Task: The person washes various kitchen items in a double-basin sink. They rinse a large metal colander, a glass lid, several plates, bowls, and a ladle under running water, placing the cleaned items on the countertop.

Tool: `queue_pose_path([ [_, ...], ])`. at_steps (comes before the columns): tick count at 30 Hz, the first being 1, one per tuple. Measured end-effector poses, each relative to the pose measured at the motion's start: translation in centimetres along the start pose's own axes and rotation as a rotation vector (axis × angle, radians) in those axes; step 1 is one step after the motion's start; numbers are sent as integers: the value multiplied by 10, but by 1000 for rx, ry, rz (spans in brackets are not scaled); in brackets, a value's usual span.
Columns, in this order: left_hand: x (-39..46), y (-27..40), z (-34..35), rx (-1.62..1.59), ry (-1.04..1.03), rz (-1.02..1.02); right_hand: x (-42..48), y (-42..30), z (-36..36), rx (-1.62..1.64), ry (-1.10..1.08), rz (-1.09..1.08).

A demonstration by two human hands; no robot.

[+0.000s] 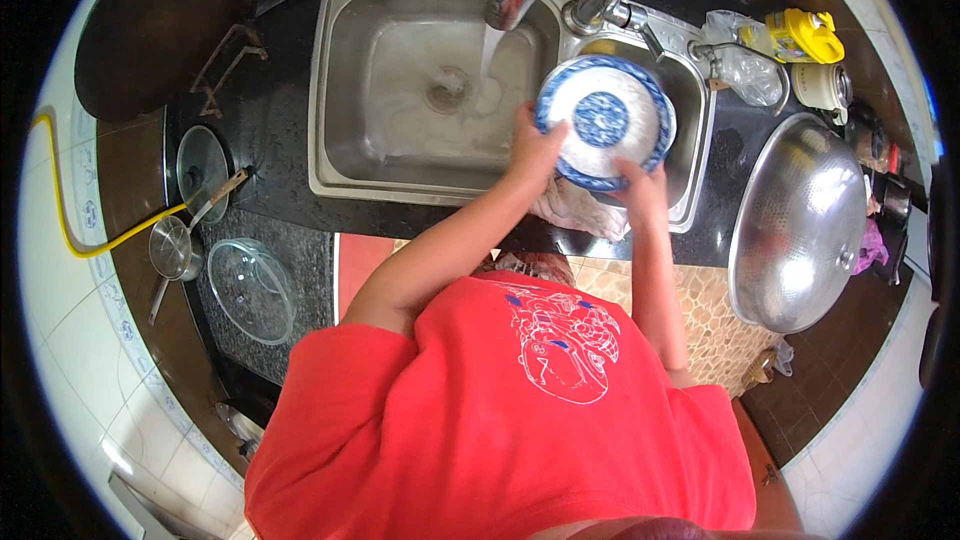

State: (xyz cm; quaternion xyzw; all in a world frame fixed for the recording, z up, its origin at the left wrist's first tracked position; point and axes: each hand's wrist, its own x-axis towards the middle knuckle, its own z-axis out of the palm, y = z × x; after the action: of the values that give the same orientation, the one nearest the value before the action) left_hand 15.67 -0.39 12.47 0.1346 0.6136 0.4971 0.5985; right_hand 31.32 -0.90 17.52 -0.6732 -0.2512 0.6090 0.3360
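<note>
A blue-and-white patterned plate [630,97] is held up over the smaller right sink basin [686,165]. My left hand [536,146] grips its left edge, and my right hand [641,187] grips its lower right edge. Another pale dish rim shows just behind the plate on the right; most of it is hidden. Water runs from the faucet spout [506,11] into the large steel sink basin [360,105], where cloudy water lies around the drain [448,90]. A crumpled pale cloth [581,214] lies on the counter edge below the plate.
At right, a large perforated metal basin [799,225] leans near a yellow container [806,36] and clear plastic bags [750,75]. Left of the sink are a glass lid [202,165], a small saucepan [171,247], a glass bowl [251,291] and a big dark round board or lid [161,22].
</note>
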Motion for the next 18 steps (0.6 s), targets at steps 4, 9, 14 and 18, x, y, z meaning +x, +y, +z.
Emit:
queue_pose_path([
  [4, 24, 32, -68, 48, 112, 85, 15, 12, 74, 129, -145, 11],
  [9, 83, 33, -139, 114, 138, 24, 52, 69, 160, 354, -160, 336],
  [14, 150, -34, -181, 145, 87, -83, 89, 125, 190, 434, 42, 448],
  [18, 163, -58, -175, 114, 97, -160, 106, 145, 181, 398, 90, 460],
])
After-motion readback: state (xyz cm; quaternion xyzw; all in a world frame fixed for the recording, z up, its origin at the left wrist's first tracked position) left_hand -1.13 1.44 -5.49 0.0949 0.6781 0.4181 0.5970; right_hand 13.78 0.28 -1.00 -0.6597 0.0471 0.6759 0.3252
